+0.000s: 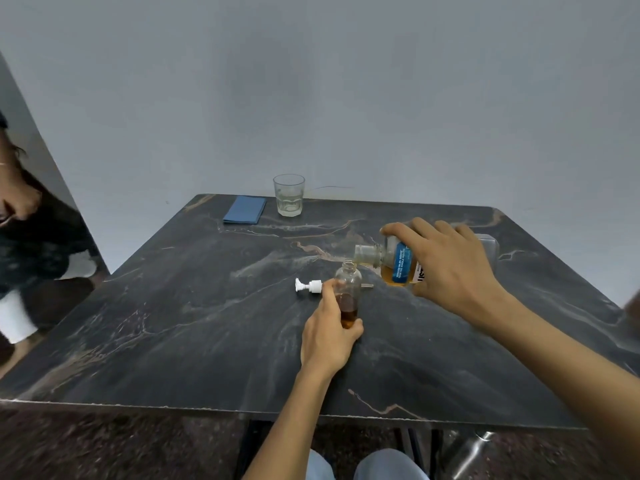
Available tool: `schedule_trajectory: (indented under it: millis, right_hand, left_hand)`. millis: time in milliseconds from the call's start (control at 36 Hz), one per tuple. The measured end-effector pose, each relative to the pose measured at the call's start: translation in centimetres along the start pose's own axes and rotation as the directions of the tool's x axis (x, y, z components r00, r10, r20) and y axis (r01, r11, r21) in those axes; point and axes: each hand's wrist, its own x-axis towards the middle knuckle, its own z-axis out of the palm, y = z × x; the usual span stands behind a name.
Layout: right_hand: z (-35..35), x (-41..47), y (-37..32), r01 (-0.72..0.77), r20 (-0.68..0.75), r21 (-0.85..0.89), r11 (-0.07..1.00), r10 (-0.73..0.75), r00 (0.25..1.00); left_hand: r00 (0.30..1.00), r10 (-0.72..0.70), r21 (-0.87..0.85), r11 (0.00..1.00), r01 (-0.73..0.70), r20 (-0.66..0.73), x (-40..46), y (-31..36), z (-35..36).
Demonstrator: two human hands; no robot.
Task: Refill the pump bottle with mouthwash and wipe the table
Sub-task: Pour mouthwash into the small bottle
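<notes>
Left hand (327,336) grips pump bottle (348,292); right hand (450,268) grips tipped, apparently uncapped mouthwash bottle (394,265).

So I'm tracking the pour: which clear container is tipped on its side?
The mouthwash bottle; the small pump bottle and drinking glass stand upright.

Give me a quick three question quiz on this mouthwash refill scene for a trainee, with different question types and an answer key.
1. True or false: the white pump head is screwed onto the small bottle.
2. Which hand tilts the mouthwash bottle? A) left hand B) right hand
3. Fill in: the folded blue cloth lies beside the ____ at the table's far edge.

Key:
1. False. It lies on the table beside the small bottle, whose neck is open.
2. B. The right hand grips it; the left hand holds the small bottle.
3. Glass.
</notes>
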Motion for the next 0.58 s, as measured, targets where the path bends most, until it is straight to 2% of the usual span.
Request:
schedule_trajectory:
  millis: [583]
  right_hand:
    - [-0.05, 0.01, -0.10, 0.000, -0.006, 0.005, 1.000, 0.000, 1.000]
  left_hand:
    - [1.000, -0.020, -0.002, 1.000, 0.020, 0.015, 0.14, -0.08, 0.03]
